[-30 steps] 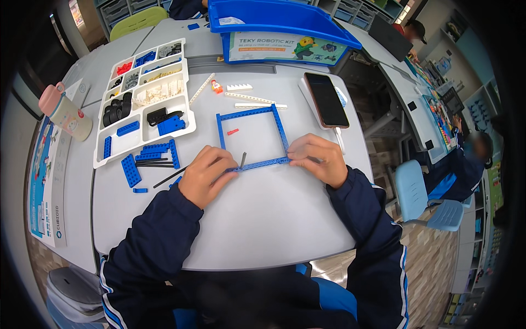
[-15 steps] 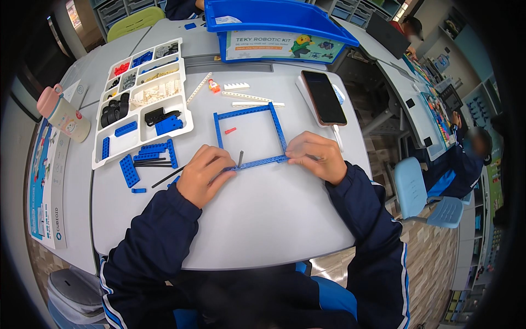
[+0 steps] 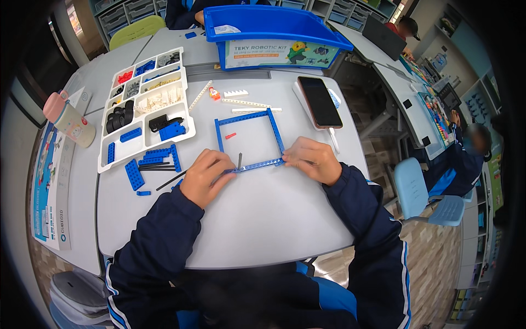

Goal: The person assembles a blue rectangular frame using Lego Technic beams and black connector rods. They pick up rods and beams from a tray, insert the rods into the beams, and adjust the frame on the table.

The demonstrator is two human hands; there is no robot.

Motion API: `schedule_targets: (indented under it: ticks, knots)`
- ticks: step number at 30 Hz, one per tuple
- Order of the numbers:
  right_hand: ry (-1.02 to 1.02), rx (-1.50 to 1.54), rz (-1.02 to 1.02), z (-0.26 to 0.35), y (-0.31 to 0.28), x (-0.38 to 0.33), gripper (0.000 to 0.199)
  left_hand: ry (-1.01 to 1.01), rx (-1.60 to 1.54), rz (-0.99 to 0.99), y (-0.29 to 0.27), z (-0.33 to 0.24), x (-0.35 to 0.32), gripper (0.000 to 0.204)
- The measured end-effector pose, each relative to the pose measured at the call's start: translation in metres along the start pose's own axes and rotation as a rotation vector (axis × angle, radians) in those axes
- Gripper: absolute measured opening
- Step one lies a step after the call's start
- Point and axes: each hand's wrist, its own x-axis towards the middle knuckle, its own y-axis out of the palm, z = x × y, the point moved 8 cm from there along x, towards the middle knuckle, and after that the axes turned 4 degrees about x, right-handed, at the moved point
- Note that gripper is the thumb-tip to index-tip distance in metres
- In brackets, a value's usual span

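A square frame of blue building beams (image 3: 244, 115) lies on the table in front of me. My left hand (image 3: 207, 176) pinches its near left corner between thumb and fingers. At the near right corner my right hand (image 3: 315, 159) is closed on the same frame, fingertips on the joint. A short dark grey axle (image 3: 240, 159) stands upright by the near beam, close to my left fingertips. Inside the frame lies a small red peg (image 3: 230, 136). My fingers hide parts of both near corners.
Left stands a white sorting tray (image 3: 190, 118) of parts, with loose blue bricks (image 3: 133, 175) and black axles below it. White beams (image 3: 246, 103) lie beyond the frame. A phone (image 3: 320, 102) is at right, a blue bin (image 3: 274, 33) behind, a bottle (image 3: 70, 120) far left. Another person sits right.
Both hands stay at the frame's near corners with only slight finger movement. The near beam looks slightly turned. The whole view has shifted a little.
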Motion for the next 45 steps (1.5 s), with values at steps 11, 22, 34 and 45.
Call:
schedule_targets:
  ticks: [11, 22, 34, 45]
  knots:
    - [0.001, 0.017, 0.001, 0.005, -0.002, 0.001, 0.014, 0.016, 0.007, 0.000, 0.000, -0.001, 0.000, 0.017]
    - [-0.008, 0.004, -0.009, 0.001, -0.003, 0.000, 0.015, 0.018, 0.005, 0.001, 0.000, -0.002, 0.001, 0.018]
    - [0.070, 0.004, -0.055, -0.003, -0.007, 0.000, 0.017, 0.003, -0.003, 0.022, 0.000, 0.000, 0.000, 0.020]
    - [0.016, -0.026, -0.095, 0.000, -0.009, 0.000, 0.020, 0.025, -0.013, -0.009, -0.001, 0.000, -0.001, 0.018]
